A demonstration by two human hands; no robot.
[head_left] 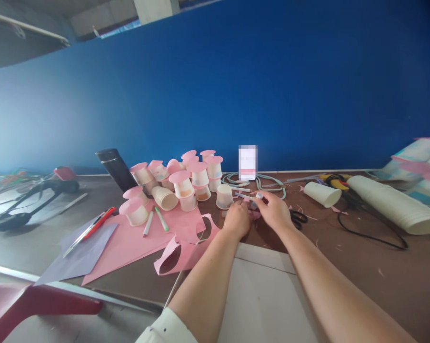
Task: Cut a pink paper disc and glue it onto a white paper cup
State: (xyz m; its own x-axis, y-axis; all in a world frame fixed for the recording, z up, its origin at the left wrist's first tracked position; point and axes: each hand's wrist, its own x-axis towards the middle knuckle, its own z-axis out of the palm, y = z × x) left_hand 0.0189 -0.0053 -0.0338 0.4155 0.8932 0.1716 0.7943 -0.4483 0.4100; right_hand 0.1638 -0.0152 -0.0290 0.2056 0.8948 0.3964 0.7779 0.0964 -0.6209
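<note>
Head view: a brown table (pixel 379 267) set against a blue wall (pixel 236 85), both forearms reaching forward to meet near the table's middle.
Left hand (pixel 237 219): curled into a loose fist, fingers together, resting on the table; what it grips underneath is hidden by the knuckles.
Right hand (pixel 276 211): fingers pinched together on a small white cap-like piece (pixel 259 195) at the end of a thin white stick (pixel 245 196), which lies roughly level just above the table.
Pink scraps (pixel 255 214): small bits between the two hands, touching or just under the fingers; too blurred to tell more.
Scissors (pixel 299 218): black handles, lying on the table just beside the right hand.
Cups with pink tops (pixel 186 181): a cluster of white paper cups, most upside down with pink discs on them, behind and to the left of the hands.
Single cup (pixel 224 196): upside down, no pink disc, just behind the left hand.
Pink paper sheet (pixel 136 243): flat on the table left of the hands, with round holes cut near its edge; two markers (pixel 155 220) lie on it.
Stack of cups (pixel 393 204): long, lying on its side at the far right.
Black flask (pixel 115 167): tilted, behind the cup cluster.
</note>
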